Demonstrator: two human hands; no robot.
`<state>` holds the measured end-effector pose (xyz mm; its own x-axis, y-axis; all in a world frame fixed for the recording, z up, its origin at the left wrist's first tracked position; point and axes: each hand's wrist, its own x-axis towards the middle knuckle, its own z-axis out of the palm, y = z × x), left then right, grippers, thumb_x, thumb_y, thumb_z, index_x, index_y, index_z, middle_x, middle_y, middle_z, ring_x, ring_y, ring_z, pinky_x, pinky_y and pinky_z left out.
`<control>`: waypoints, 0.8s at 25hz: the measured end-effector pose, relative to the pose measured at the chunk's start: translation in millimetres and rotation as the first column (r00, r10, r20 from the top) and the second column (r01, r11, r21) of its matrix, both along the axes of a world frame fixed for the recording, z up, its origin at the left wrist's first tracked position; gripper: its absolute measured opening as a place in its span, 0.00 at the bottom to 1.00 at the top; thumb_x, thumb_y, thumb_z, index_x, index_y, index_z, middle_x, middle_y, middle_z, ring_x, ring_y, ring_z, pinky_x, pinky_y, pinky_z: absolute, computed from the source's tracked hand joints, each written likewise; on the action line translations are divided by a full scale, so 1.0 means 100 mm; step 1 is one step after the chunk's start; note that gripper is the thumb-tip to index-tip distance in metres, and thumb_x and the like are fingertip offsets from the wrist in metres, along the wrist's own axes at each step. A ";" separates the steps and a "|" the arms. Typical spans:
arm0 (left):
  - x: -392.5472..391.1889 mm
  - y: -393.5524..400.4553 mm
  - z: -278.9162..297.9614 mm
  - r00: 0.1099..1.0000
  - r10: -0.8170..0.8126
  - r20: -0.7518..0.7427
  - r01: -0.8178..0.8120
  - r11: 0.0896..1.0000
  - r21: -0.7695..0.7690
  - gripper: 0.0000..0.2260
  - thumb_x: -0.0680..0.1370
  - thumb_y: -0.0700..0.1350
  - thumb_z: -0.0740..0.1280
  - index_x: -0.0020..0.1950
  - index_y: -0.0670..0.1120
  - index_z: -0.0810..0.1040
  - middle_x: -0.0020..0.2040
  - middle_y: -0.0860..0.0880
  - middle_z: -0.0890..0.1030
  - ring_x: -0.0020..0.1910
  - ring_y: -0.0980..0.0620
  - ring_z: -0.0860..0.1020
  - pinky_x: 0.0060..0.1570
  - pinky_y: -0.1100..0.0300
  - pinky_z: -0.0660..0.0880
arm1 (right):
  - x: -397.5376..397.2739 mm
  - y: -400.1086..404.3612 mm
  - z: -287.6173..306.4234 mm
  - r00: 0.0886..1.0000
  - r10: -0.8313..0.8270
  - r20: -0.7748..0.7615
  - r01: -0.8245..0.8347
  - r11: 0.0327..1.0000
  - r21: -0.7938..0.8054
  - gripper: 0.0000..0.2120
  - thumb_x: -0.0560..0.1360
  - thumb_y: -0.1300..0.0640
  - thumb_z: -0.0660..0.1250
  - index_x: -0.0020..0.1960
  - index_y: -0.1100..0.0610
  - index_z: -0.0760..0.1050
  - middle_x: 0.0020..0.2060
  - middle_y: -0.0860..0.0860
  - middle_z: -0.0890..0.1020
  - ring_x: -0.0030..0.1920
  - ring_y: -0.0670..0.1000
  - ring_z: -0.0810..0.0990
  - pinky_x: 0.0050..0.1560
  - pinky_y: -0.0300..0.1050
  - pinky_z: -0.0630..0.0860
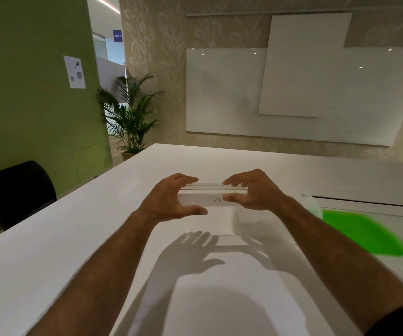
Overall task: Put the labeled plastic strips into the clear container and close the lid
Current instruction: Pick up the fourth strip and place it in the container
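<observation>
I hold a stack of clear plastic strips above the white table, level with its long side across my view. The front strip carries handwritten letters near its right end. My left hand grips the left end, fingers curled over the top and thumb underneath. My right hand pinches the right end, thumb on the front face over part of the writing. A blurred clear container stands on the table just below and right of my right hand; its lid is not discernible.
A bright green sheet lies on the table at the right. A black chair stands by the table's left edge. A potted palm and whiteboards are beyond the far edge.
</observation>
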<state>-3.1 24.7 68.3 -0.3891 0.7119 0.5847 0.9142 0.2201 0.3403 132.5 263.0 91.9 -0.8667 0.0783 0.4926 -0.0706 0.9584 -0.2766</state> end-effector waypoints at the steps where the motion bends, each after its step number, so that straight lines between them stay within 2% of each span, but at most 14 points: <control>1: 0.01 0.02 -0.01 1.000 -0.025 -0.015 0.024 0.999 -0.029 0.42 0.62 0.70 0.74 0.70 0.50 0.74 0.62 0.50 0.80 0.55 0.54 0.78 0.54 0.59 0.78 | 0.06 0.04 0.01 1.000 0.009 0.009 -0.009 1.000 -0.030 0.23 0.66 0.38 0.72 0.55 0.50 0.83 0.51 0.47 0.87 0.44 0.46 0.83 0.50 0.45 0.82; 5: 0.05 0.12 -0.07 0.995 -0.100 -0.012 0.099 0.992 -0.081 0.39 0.64 0.63 0.78 0.71 0.55 0.70 0.61 0.49 0.81 0.54 0.51 0.79 0.51 0.65 0.77 | 0.25 0.13 0.06 0.999 0.021 0.038 -0.017 0.993 -0.118 0.20 0.67 0.38 0.72 0.49 0.52 0.86 0.44 0.46 0.88 0.39 0.42 0.84 0.43 0.39 0.82; 8: 0.11 0.22 -0.08 0.990 -0.139 0.007 0.139 0.989 -0.060 0.35 0.64 0.63 0.78 0.66 0.54 0.73 0.59 0.52 0.82 0.53 0.51 0.78 0.48 0.62 0.81 | 0.37 0.20 0.08 0.999 0.000 0.038 0.007 0.986 -0.168 0.16 0.67 0.40 0.74 0.44 0.53 0.86 0.40 0.45 0.88 0.37 0.42 0.83 0.39 0.41 0.81; 11: 0.18 0.32 -0.06 0.978 -0.188 0.085 0.194 0.979 -0.060 0.32 0.64 0.65 0.77 0.63 0.54 0.75 0.57 0.53 0.81 0.54 0.51 0.77 0.45 0.61 0.81 | 0.47 0.27 0.10 1.000 -0.018 0.010 0.019 0.984 -0.175 0.16 0.66 0.40 0.75 0.42 0.53 0.87 0.37 0.46 0.87 0.36 0.45 0.84 0.40 0.46 0.81; 14: 0.24 0.42 -0.02 0.962 -0.229 0.150 0.239 0.969 -0.054 0.29 0.66 0.63 0.76 0.63 0.55 0.75 0.58 0.55 0.80 0.55 0.52 0.77 0.40 0.68 0.78 | 0.58 0.35 0.12 1.000 -0.022 -0.008 0.020 0.988 -0.153 0.22 0.62 0.34 0.74 0.41 0.52 0.86 0.35 0.44 0.86 0.36 0.43 0.83 0.39 0.42 0.79; 17: 0.28 0.53 0.03 0.940 -0.269 0.208 0.283 0.958 -0.039 0.23 0.71 0.57 0.75 0.63 0.54 0.75 0.57 0.53 0.80 0.55 0.52 0.77 0.39 0.71 0.77 | 0.66 0.46 0.13 0.999 -0.038 0.005 0.038 0.991 -0.129 0.21 0.60 0.35 0.76 0.41 0.51 0.85 0.35 0.42 0.86 0.37 0.41 0.83 0.40 0.35 0.77; 20: 0.31 0.67 0.09 0.942 -0.253 0.223 0.269 0.962 -0.047 0.20 0.73 0.48 0.75 0.63 0.50 0.76 0.57 0.51 0.81 0.55 0.50 0.78 0.45 0.66 0.80 | 0.72 0.57 0.17 0.995 -0.084 0.044 0.088 0.991 -0.100 0.18 0.62 0.39 0.78 0.45 0.50 0.85 0.40 0.43 0.87 0.41 0.42 0.83 0.46 0.39 0.78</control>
<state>28.0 91.5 77.5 -0.2932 0.8437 0.4496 0.8512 0.0162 0.5246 204.3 319.7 108.9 -0.8730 0.2014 0.4441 0.0240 0.9274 -0.3734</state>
